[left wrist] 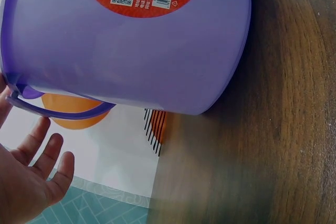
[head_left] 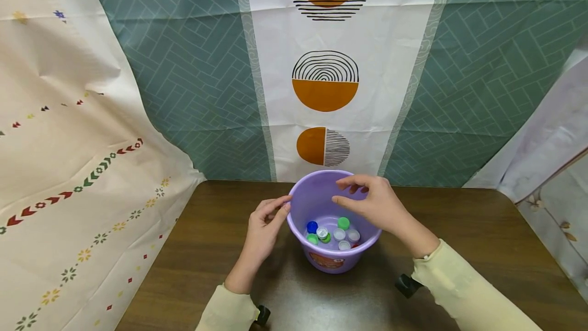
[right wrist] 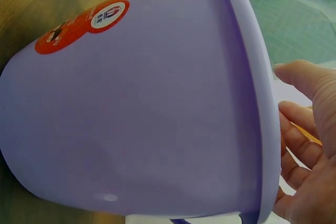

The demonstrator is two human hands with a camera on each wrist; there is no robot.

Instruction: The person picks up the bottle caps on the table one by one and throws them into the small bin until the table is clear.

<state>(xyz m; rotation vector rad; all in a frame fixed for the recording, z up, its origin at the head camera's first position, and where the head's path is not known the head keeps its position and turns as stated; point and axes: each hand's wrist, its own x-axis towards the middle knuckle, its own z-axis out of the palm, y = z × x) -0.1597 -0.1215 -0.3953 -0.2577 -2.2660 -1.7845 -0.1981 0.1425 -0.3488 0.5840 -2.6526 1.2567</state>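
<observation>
A light purple bucket (head_left: 334, 259) with an orange-red label stands upright on the table. Inside it, on the bottom, lie several bottle caps: a blue cap (head_left: 312, 227), green caps (head_left: 343, 223) and whitish caps (head_left: 339, 234), with a bit of red at the near side. My left hand (head_left: 264, 226) pinches the bucket's left rim between thumb and forefinger; in the left wrist view its other fingers (left wrist: 48, 156) spread beside the purple handle (left wrist: 68, 114). Over the right rim reaches my right hand (head_left: 374, 202), thumb and fingers apart above the bucket's inside, nothing between them.
The dark brown wooden table (head_left: 211, 259) extends around the bucket. Behind it hangs a green and white patterned cloth (head_left: 220, 91). A cream patterned cloth (head_left: 82, 178) drapes along the left, and a pale flowered one (head_left: 551, 208) along the right.
</observation>
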